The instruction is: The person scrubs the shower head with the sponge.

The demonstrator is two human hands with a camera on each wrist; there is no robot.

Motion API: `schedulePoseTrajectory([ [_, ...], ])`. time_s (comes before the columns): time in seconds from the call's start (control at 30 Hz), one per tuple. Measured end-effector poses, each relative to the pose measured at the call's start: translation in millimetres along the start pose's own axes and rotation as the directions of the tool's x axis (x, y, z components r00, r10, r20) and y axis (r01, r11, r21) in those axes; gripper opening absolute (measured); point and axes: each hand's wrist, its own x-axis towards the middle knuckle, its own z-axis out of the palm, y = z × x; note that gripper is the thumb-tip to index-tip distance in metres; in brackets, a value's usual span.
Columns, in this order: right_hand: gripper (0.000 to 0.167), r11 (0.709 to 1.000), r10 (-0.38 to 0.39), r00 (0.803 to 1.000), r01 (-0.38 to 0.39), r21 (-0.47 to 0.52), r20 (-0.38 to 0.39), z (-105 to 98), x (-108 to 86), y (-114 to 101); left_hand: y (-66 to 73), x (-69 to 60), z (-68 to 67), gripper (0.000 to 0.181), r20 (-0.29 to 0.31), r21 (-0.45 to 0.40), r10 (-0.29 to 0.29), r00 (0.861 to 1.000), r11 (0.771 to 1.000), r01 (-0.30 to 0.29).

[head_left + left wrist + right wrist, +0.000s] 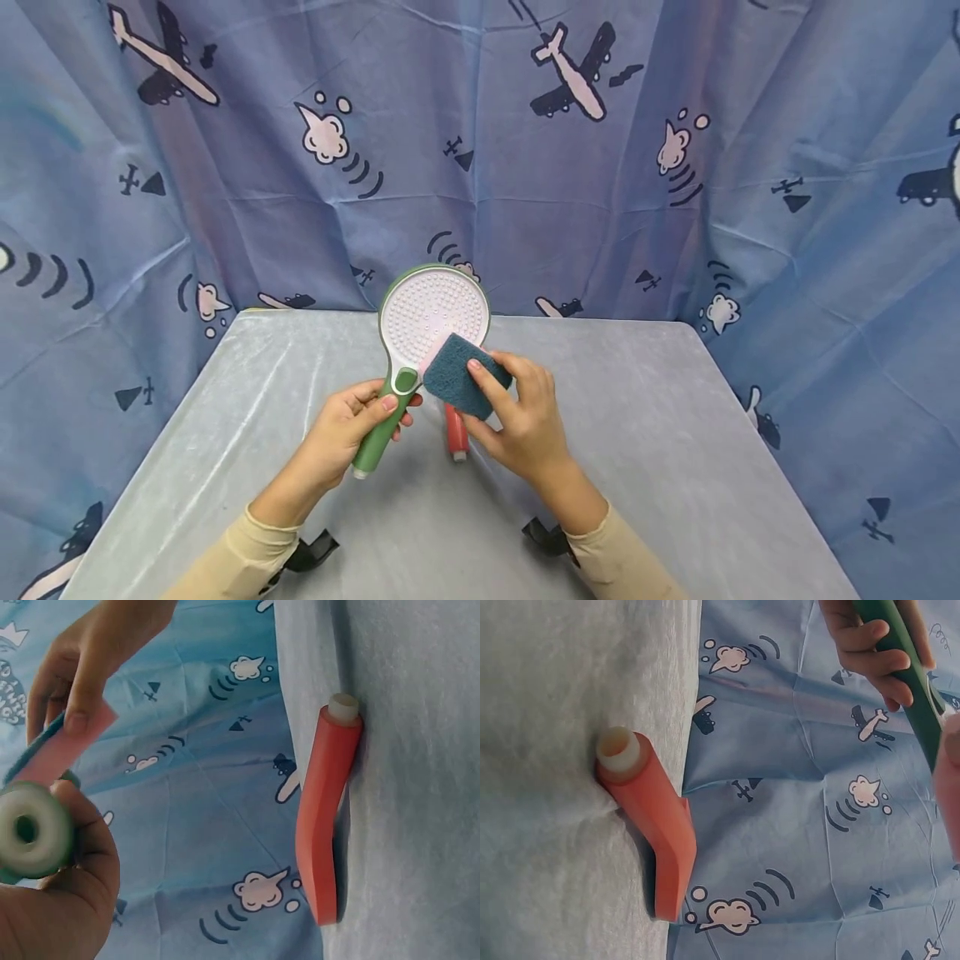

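My left hand grips the green handle of a shower head, which it holds up above the table with the white, nozzled face toward the head camera. In my right hand is a scouring sponge, dark teal on one side and pink on the other. The sponge's pink side lies against the lower right of the shower head's face, covering part of it. Behind them on the table, a red, bent handle-like piece with a whitish hollow end rests; the head view shows only its near end.
A grey-white cloth covers the table. Blue curtains printed with planes and clouds hang behind it and at both sides. Black straps show near both wrists.
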Motion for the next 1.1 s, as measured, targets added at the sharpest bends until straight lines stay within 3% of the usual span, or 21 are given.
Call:
schedulePoseTrajectory([
  [0.13, 0.048, 0.999, 0.026, 0.999, -0.027, -0.027, -0.042, -3, 1.0, -1, -2.0, -0.8, 3.1, 0.040, 0.041, 0.022, 0.009, 0.999, 1.000, -0.010],
  [0.3, 0.048, 1.000, 0.013, 0.999, -0.013, -0.013, -0.041, -3, 0.4, -3, -4.6, -0.8, 4.5, 0.043, 0.067, 0.001, 0.010, 0.998, 1.000, -0.010],
  [0.47, 0.051, 0.999, -0.010, 1.000, 0.010, 0.051, 0.005, 2, -3.4, -7, -5.6, 0.1, 4.5, 0.043, 0.031, -0.021, 0.026, 0.999, 0.999, -0.025],
  [0.6, 0.054, 0.996, -0.042, 0.997, 0.037, 0.081, 0.070, 8, -6.3, -12, -6.2, 0.6, 4.7, 0.040, 0.014, -0.087, 0.024, 1.000, 0.996, -0.023],
  [0.8, 0.050, 0.999, 0.030, 0.999, -0.031, 0.044, 0.025, 7, -6.7, -12, -8.9, -1.9, 6.0, 0.044, 0.012, -0.168, 0.007, 1.000, 0.986, -0.005],
  [0.97, 0.049, 0.999, 0.028, 1.000, -0.028, 0.045, -0.009, 7, -5.7, -13, -6.6, -2.6, 8.0, 0.044, -0.029, -0.091, 0.035, 0.999, 0.995, -0.038],
  [1.1, 0.053, 0.997, 0.018, 1.000, -0.019, 0.068, 0.014, 8, -6.0, -14, -4.7, -2.5, 8.5, 0.047, -0.045, 0.003, 0.067, 0.997, 0.998, -0.066],
])
